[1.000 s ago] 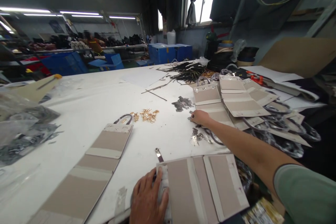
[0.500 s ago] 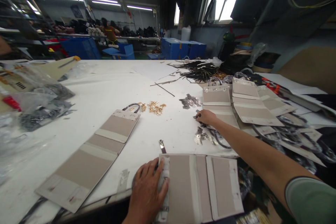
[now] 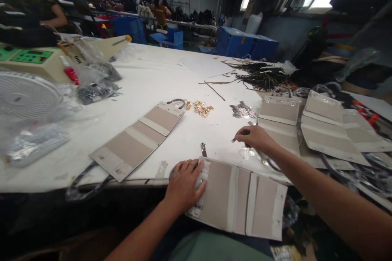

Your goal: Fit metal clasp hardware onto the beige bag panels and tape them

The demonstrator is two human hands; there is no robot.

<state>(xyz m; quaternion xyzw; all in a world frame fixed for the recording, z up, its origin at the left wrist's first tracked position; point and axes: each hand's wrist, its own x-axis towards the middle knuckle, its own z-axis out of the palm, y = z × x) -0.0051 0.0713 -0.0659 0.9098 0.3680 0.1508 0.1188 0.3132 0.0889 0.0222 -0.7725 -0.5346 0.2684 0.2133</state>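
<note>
A beige unfolded bag panel [image 3: 218, 195] lies across the table's front edge, over my lap. My left hand [image 3: 185, 183] grips its left end, thumb on the pale strip and fingers over the edge. A dark strap end with a metal fitting [image 3: 203, 149] sticks out just beyond that hand. In a pinch, my right hand [image 3: 255, 136] holds a small metal plate [image 3: 234, 140] above the white table. Loose silvery plates [image 3: 246, 153] lie beneath that hand, and a larger pile of metal plates [image 3: 242, 110] is behind it.
Another bag panel [image 3: 137, 140] with handles lies to the left. Gold fittings [image 3: 202, 109] sit mid-table. Stacked panels [image 3: 329, 130] and black strips [image 3: 263, 75] occupy the right. At left are a fan [image 3: 24, 94] and a machine [image 3: 33, 61]; a person [image 3: 30, 12] sits behind them.
My right hand has lifted away from the loose plates with one small plate pinched in it. My left hand stays on the panel. The view has turned left and down.
</note>
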